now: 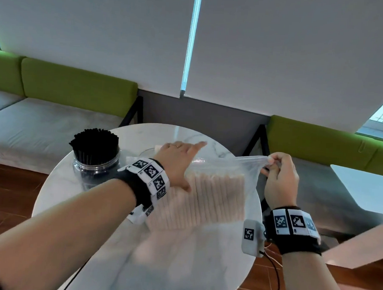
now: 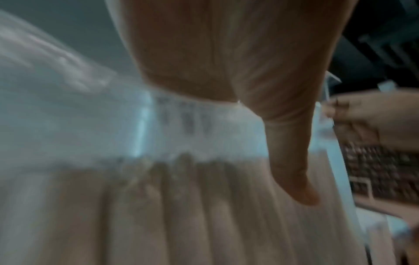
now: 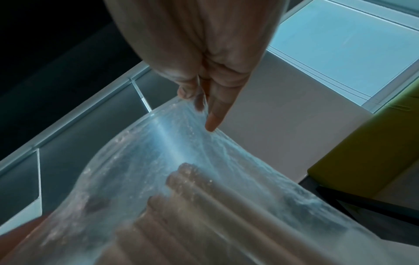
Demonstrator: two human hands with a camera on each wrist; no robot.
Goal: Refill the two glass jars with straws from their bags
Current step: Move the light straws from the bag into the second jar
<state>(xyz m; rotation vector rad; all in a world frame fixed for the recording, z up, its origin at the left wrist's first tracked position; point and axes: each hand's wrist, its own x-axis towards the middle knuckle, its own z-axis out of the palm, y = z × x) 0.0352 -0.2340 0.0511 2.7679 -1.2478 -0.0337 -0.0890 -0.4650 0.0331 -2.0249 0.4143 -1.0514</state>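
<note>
- Right hand (image 1: pixel 279 179): fingers curled, grip pinching the top corner of the clear bag (image 1: pixel 249 170), film pulled taut and raised off the desk (image 1: pixel 70 204).
- Left hand (image 1: pixel 176 164): flat, fingers straight, reaching in at the bag's mouth; thumb lies against the pale straws (image 1: pixel 214 197). Grip holds nothing.
- Pale straws in a tidy row inside the bag, mid-desk.
- Jar (image 1: pixel 95 163) full of black straws (image 1: pixel 94 143) stands upright at the desk's left, just beside the left wrist.
- Left wrist view blurred.
</note>
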